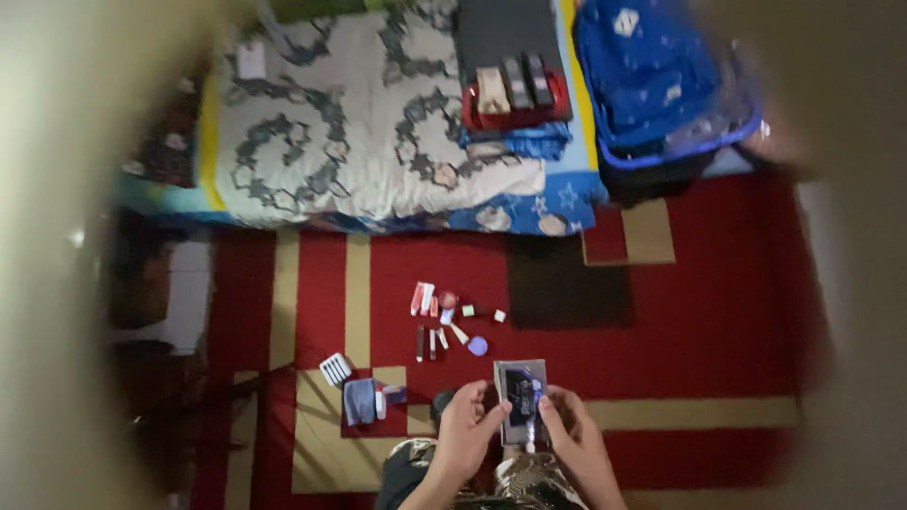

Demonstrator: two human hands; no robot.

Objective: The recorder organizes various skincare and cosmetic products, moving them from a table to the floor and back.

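One silver pouch [521,399] was gripped by two hands, left hand [465,430] at 9 o'clock, right hand [574,434] at 3 o'clock.

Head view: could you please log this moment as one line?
left hand: holds packet | right hand: holds packet | cosmetics: on rug

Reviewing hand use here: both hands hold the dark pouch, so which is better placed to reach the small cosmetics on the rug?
Probably the left hand. The cosmetics lie ahead and left of the pouch, on that hand's side. The right hand would have to cross over the pouch.
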